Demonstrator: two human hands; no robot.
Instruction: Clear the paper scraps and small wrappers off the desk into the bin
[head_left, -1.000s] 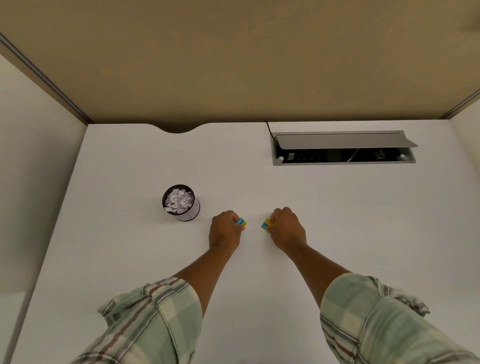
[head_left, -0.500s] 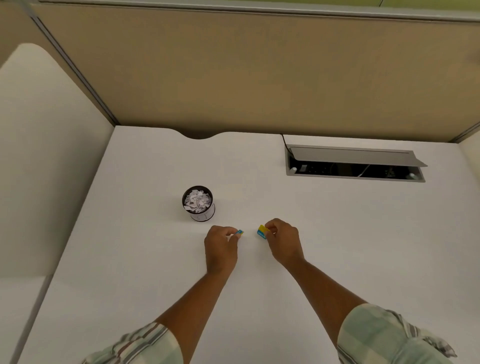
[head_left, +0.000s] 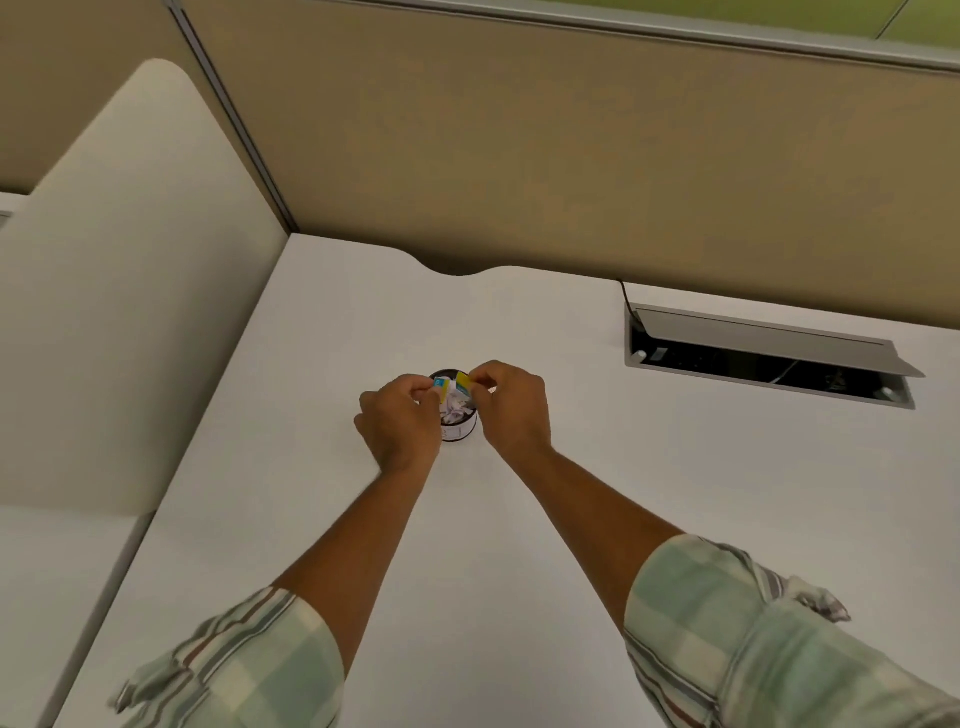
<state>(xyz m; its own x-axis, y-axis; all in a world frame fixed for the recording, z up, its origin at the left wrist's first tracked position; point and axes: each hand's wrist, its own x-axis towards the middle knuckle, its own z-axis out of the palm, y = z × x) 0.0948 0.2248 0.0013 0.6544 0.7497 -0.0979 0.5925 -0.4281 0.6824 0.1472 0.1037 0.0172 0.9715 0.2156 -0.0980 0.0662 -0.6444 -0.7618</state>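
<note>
Both hands (head_left: 457, 410) now hiding bin (head_left: 460, 428)

Single head-worn wide-angle view, forward and steeply down over the desk (head_left: 571, 493); hands mid-frame, fairly near.

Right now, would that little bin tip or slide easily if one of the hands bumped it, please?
Probably yes. The bin looks small beside the left hand and right hand, and seems to hold only crumpled paper scraps, so it is likely light. The desk looks smooth, so a bump might slide it before tipping it.
</note>
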